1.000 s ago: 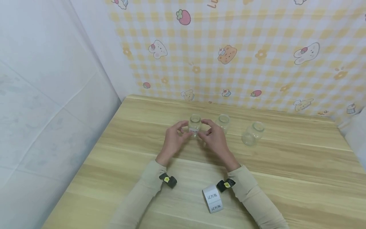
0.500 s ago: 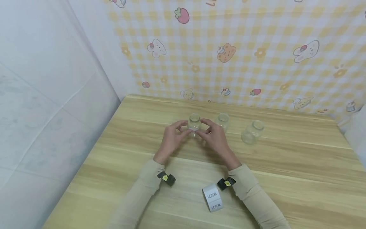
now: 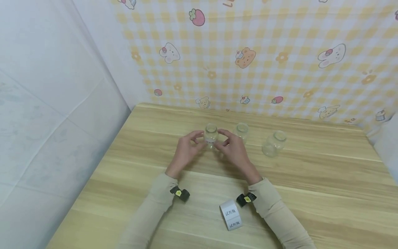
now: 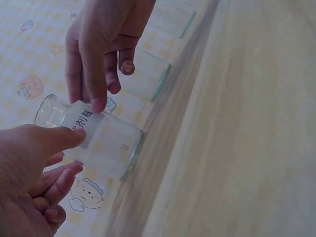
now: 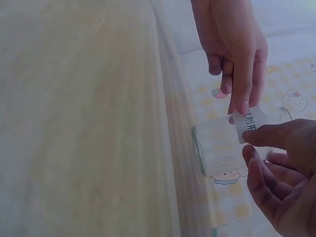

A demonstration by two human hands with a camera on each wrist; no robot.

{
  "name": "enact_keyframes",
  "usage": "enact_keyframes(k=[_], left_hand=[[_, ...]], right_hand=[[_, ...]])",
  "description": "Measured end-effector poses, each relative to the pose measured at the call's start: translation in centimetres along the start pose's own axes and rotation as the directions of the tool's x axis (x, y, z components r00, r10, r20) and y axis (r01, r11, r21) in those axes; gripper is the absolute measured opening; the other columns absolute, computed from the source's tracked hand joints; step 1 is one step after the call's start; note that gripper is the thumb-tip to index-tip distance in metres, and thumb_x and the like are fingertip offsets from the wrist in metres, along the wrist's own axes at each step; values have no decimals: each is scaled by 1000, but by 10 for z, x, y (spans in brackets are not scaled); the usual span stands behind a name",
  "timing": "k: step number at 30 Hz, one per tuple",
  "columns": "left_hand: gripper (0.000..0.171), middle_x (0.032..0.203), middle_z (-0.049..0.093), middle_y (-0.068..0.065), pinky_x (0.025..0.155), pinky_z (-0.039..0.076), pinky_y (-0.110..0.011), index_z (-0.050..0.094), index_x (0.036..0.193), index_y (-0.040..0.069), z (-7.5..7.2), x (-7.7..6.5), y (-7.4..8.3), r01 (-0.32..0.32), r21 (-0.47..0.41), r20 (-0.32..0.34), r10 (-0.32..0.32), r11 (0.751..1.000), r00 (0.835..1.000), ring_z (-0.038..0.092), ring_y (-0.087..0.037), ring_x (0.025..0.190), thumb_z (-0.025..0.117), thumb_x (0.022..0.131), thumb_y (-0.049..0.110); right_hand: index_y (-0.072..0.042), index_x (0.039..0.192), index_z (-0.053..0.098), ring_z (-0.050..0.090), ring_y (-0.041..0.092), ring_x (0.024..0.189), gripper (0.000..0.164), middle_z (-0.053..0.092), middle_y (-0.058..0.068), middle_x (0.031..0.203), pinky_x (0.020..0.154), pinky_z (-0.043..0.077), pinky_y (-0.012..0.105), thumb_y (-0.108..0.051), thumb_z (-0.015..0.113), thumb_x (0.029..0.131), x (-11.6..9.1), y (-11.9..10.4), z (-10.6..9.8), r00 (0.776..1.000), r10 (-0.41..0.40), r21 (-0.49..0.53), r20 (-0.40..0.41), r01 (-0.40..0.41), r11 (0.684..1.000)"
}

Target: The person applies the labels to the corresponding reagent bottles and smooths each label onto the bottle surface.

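Observation:
A small clear glass jar [image 3: 211,134] stands upright on the table, its mouth uncovered. Across its front lies a white label [image 4: 93,124] with black printed characters. My left hand [image 3: 186,150] holds the jar from the left, thumb on one end of the label. From the other side my right hand [image 3: 234,149] holds it too, its thumb on the label's opposite end. The fingers of both hands reach around toward the back of the glass. In the right wrist view the label [image 5: 253,119] lies partly under the thumbs.
Two more clear jars stand to the right: one jar [image 3: 242,130] just behind my right hand, another jar [image 3: 275,144] farther off. A strip of printed labels [image 3: 231,215] lies on the wooden table [image 3: 311,193] near my right wrist. A checkered cloth [image 3: 264,79] hangs behind.
My thumbs came together over the middle of the label, then slid apart to its ends, leaving the print showing again. The jar stays in place.

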State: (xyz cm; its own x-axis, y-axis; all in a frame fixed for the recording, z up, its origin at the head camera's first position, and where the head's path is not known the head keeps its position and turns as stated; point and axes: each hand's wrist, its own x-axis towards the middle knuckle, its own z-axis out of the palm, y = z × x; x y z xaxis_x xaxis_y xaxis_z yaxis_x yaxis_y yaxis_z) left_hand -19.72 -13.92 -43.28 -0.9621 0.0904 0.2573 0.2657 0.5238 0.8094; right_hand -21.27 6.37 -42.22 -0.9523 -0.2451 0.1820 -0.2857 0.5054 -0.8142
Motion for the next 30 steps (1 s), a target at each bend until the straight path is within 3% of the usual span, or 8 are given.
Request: enact_keyframes(k=[9,17,20,23,25,27,30], left_hand=[[43,120,75,-14,71,53,-28,67,131,5,4,-1,3,-37,12,-29,38,999,999,65,-21,86,80,91,14],[36,117,75,-13,79,57,-40,67,131,5,3,-2,2,-11,18,-22,12,1000,1000,69,-25,92,74,96,11],[25,105,77,-11,76,57,-36,71,123,3,1,-3,4,40,60,-39,-38,997,999,69,-22,86,69,100,15],[21,81,73,-7,59,51,-29,75,105,3,-6,-10,10,120,119,-9,-120,986,993,62,-17,66,66,103,22],[28,70,68,-3,51,44,-26,75,92,5,-11,-18,18,178,144,69,-189,974,980,54,-15,56,64,104,27],[33,64,66,-1,48,41,-26,73,87,6,-14,-30,29,198,165,211,-231,966,950,51,-14,52,61,105,30],[36,64,66,1,52,45,-26,70,84,10,-8,-54,49,187,188,437,-252,964,863,54,-13,53,58,107,34]], right_hand=[[-1,136,64,67,18,60,50,74,13,77,52,50,26,-12,81,91,-2,-2,-2,1000,-20,-11,-22,19,1000],[2,139,61,68,24,59,46,75,15,78,48,48,25,-7,74,96,-6,-2,-6,1000,-8,-5,-6,8,1000],[5,141,58,69,22,63,47,75,20,91,49,50,24,-7,71,97,-12,0,-10,1000,-11,-8,5,11,1000],[6,136,61,69,19,67,41,73,21,107,52,53,26,-9,69,99,-22,-1,-16,1000,-13,-35,21,14,999],[5,129,67,68,17,71,34,73,19,112,57,55,28,-12,69,99,-31,-4,-20,999,-19,-61,36,21,998],[2,121,71,67,16,72,28,75,15,107,61,56,30,-15,69,100,-42,-8,-25,998,-9,-82,57,14,997],[0,114,74,66,12,72,23,76,9,95,65,57,30,-16,69,100,-64,-12,-30,994,8,-129,106,6,992]])
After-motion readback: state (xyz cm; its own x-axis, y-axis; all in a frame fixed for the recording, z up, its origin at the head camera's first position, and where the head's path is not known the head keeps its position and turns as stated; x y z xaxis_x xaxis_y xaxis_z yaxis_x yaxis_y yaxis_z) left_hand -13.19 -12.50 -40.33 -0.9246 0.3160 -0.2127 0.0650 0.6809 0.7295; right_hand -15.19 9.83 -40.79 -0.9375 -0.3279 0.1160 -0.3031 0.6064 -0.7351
